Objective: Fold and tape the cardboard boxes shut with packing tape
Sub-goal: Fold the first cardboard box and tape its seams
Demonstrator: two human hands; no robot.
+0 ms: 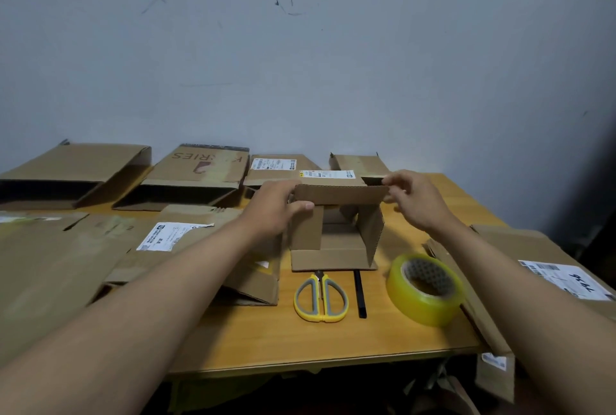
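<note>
A small brown cardboard box (336,234) lies on its side mid-table, its open end facing me with flaps spread. My left hand (273,211) grips the left end of the upper flap, thumb along the front. At that flap's right end my right hand (413,201) pinches the corner. A roll of clear yellowish packing tape (425,289) sits to the right of the box, near my right forearm. Yellow-and-grey scissors (320,298) lie just in front of the box, beside a black pen (360,294).
Several flattened and half-open cardboard boxes cover the wooden table (300,338): two large ones at the back left (73,171), (196,174), labelled ones behind the small box (276,168), under my left arm (160,241) and at the right edge (550,268). A grey wall stands behind.
</note>
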